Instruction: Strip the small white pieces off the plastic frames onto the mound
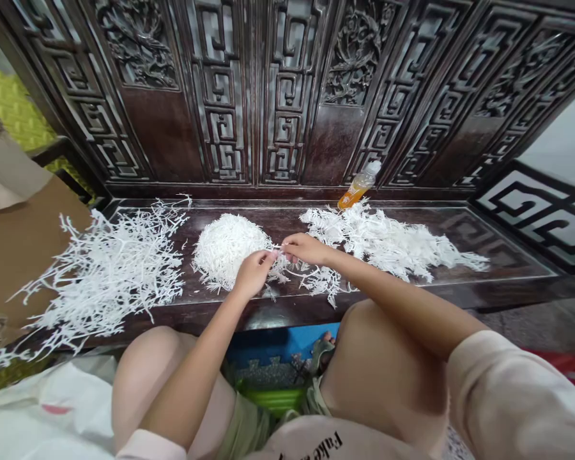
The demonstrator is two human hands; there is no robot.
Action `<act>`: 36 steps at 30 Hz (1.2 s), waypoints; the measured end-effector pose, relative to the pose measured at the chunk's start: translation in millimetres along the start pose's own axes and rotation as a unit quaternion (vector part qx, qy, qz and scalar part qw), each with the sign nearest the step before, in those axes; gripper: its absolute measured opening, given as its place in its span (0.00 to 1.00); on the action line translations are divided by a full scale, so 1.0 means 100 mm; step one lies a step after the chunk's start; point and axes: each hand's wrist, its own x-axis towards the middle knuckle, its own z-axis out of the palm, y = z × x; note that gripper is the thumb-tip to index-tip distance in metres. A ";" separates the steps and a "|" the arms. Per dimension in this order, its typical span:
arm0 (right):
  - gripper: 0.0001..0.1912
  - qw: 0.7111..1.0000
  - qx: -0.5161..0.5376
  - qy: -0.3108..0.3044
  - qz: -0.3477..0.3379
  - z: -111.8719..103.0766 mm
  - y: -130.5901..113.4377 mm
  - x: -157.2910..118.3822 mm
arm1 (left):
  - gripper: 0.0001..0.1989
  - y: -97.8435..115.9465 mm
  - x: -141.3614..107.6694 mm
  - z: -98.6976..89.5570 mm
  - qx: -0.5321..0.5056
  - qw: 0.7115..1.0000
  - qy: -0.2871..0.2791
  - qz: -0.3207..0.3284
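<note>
My left hand (256, 271) and my right hand (301, 249) meet over the right edge of a round heap of short white pieces (230, 246). The fingertips of both hands pinch a small white strand between them; its exact kind is too small to make out. On the left lies a loose pile of long, branching white plastic-looking sprigs (119, 268), partly hanging past the bench's front edge. To the right of my hands spreads a flatter pile of white frilled sprigs (393, 243), with a few stray ones near my right wrist.
The piles lie on a dark wooden bench (268, 313) with a carved lattice back (223, 134). A bottle of orange drink (359, 185) leans behind the right pile. A cardboard box (23, 255) stands at left, a white bag (52, 406) beside my knee.
</note>
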 end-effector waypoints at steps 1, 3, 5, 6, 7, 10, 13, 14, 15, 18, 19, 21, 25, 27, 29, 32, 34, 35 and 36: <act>0.09 1.000 0.004 -0.002 -0.003 0.01 -0.01 0.00 | 0.17 0.02 -0.03 0.05 -0.033 0.999 -0.018 -0.006; 0.08 1.000 0.017 -0.021 -0.007 0.04 -0.03 -0.01 | 0.17 0.03 -0.07 0.13 -0.075 0.997 -0.018 -0.031; 0.07 0.999 0.021 -0.045 -0.007 0.07 -0.03 -0.01 | 0.16 0.01 -0.09 0.18 -0.094 0.994 0.003 -0.053; 0.08 0.999 0.011 -0.050 -0.009 0.08 -0.03 -0.01 | 0.15 0.00 -0.08 0.19 -0.095 0.994 0.011 -0.057; 0.08 0.999 -0.007 -0.047 -0.016 0.09 -0.03 -0.01 | 0.15 -0.01 -0.08 0.20 -0.092 0.994 0.017 -0.055; 0.10 0.994 -0.083 -0.013 -0.067 0.08 -0.03 0.00 | 0.14 -0.03 -0.06 0.21 -0.078 0.996 0.017 -0.033; 0.12 0.985 -0.139 0.000 -0.100 0.06 -0.02 0.01 | 0.14 -0.01 -0.06 0.22 -0.064 0.998 0.022 -0.004; 0.12 0.983 -0.152 0.002 -0.102 0.06 -0.02 0.01 | 0.13 -0.01 -0.07 0.22 -0.058 0.998 0.025 0.006; 0.12 0.981 -0.162 0.007 -0.102 0.06 -0.01 0.01 | 0.13 0.00 -0.07 0.23 -0.051 0.998 0.029 0.016; 0.12 0.977 -0.184 0.035 -0.100 0.07 0.01 0.02 | 0.12 0.01 -0.06 0.25 -0.036 0.998 0.037 0.037; 0.12 0.976 -0.188 0.045 -0.096 0.08 0.01 0.02 | 0.12 0.02 -0.06 0.26 -0.036 0.998 0.040 0.042; 0.11 0.976 -0.190 0.062 -0.084 0.08 0.00 0.03 | 0.12 0.03 -0.06 0.27 -0.044 0.997 0.049 0.049; 0.11 0.975 -0.201 0.077 -0.053 0.10 -0.05 0.02 | 0.13 0.06 -0.07 0.31 -0.078 0.994 0.065 0.047; 0.11 0.972 -0.217 0.084 -0.041 0.10 -0.08 0.01 | 0.13 0.08 -0.09 0.33 -0.097 0.992 0.068 0.040; 0.11 0.969 -0.225 0.092 -0.032 0.09 -0.11 0.01 | 0.12 0.09 -0.10 0.33 -0.116 0.990 0.071 0.038; 0.11 0.971 -0.217 0.096 -0.010 0.11 -0.15 0.00 | 0.12 0.10 -0.09 0.33 -0.131 0.987 0.076 0.047; 0.11 0.972 -0.213 0.101 0.006 0.14 -0.19 0.00 | 0.12 0.10 -0.08 0.32 -0.122 0.987 0.083 0.058; 0.12 0.971 -0.214 0.104 0.011 0.15 -0.21 0.00 | 0.12 0.10 -0.08 0.31 -0.114 0.987 0.088 0.065; 0.12 0.970 -0.216 0.106 0.012 0.16 -0.22 0.00 | 0.12 0.11 -0.09 0.30 -0.105 0.987 0.094 0.071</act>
